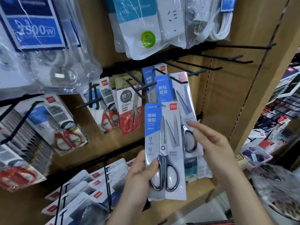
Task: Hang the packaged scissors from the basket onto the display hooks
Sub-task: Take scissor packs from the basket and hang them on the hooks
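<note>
Two hands are working in front of a brown display board [227,103], which is filling most of the frame. Large clear bags of power strips [40,46] are hanging across the upper left, and white socket packs [138,21] are hanging at top centre. Rows of carded packs [90,192] are sitting on the pegs along the bottom left. Four empty black hooks [227,58] are jutting out to the right of centre. Red-handled scissors packs [129,108] are hanging left of centre. A blue-and-white hung scissors pack [178,98] is already sitting on its hook [178,80]. Just in front of it and slightly lower, the packaged scissors [164,151] are being held upright, off any hook, overlapping the hung pack's lower left. The left hand [139,172] is gripping this pack at its lower left edge, thumb [153,164] pressing on the front beside the black handles, fingers curling behind. The right hand [215,148] is reaching in from the right with fingers straight and loosely spread, holding nothing. Its foremost fingertip [189,123] is touching the right side of the hung scissors pack.
</note>
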### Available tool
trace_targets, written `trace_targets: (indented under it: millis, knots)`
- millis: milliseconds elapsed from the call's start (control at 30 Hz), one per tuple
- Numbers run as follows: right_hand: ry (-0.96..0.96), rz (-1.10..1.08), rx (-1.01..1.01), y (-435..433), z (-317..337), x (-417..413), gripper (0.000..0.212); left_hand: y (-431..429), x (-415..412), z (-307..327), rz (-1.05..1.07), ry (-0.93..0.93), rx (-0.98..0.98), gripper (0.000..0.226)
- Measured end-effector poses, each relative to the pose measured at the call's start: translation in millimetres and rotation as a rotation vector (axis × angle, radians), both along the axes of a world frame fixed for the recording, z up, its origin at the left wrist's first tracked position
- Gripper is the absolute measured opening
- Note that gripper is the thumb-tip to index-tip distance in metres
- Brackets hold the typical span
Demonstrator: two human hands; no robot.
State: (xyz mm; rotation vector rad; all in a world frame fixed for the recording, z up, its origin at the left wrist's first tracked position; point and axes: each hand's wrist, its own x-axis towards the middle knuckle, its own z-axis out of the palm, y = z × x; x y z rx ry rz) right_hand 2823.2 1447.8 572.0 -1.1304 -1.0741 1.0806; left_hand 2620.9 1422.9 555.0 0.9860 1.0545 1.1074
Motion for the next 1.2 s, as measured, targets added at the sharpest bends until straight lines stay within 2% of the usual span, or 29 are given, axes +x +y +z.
trace_targets:
  millis: [67, 100, 167, 267, 333, 567, 700, 767, 833, 900, 967, 1067, 1200]
  knots:
    - [0.111, 0.273, -0.097, -11.0, -5.0, 4.7, 0.046, 6.6, 1.7, 1.1, 0.006, -0.026, -0.023, 0.04]
    - [0.16, 0.329, -0.112, -13.9, -9.1, 6.5, 0.053, 8.8, 2.8, 1.7, 0.0, -0.032, -0.024, 0.041]
    - [0.211, 0.259, -0.091, -13.5, -17.0, 7.9, 0.059, 12.1, 5.0, 1.1, -0.008, -0.024, -0.017, 0.043]
    - [0.209, 0.002, -0.043, -0.3, -17.4, 3.4, 0.048, 14.3, 7.7, 0.2, 0.033, -0.017, -0.027, 0.044]
    - [0.226, -0.084, -0.01, 11.8, -11.3, -2.7, 0.043, 15.8, 7.6, 2.6, 0.079, -0.021, -0.018, 0.042]
    - [0.224, -0.122, 0.028, 59.0, 2.8, -24.9, 0.038, 22.4, 1.3, 20.2, 0.178, 0.006, 0.042, 0.029]
    - [0.208, -0.068, -0.074, 53.9, -20.5, -24.6, 0.048, 26.8, 0.0, 17.7, 0.254, 0.085, 0.049, 0.019]
    - [0.126, -0.078, -0.156, 46.2, -32.2, -22.8, 0.051, 28.8, 2.2, 15.3, 0.304, 0.114, 0.047, 0.028]
    - [0.086, -0.061, -0.226, 32.2, -36.3, -18.7, 0.04, 30.0, 6.0, 15.0, 0.278, 0.127, 0.062, 0.037]
    - [0.153, 0.078, -0.31, 11.9, -35.4, -17.3, 0.028, 31.9, 11.5, 17.2, 0.279, 0.151, 0.121, 0.026]
    - [0.285, 0.244, -0.36, -9.1, -33.6, -18.1, 0.032, 32.9, 16.4, 21.0, 0.269, 0.192, 0.198, 0.03]
    - [0.351, 0.316, -0.329, -25.7, -33.7, -18.9, 0.032, 28.9, 23.9, 25.9, 0.199, 0.229, 0.304, 0.027]
    - [0.244, 0.224, -0.201, -31.8, -40.5, -12.9, 0.026, 26.7, 27.6, 28.7, 0.062, 0.237, 0.321, 0.019]
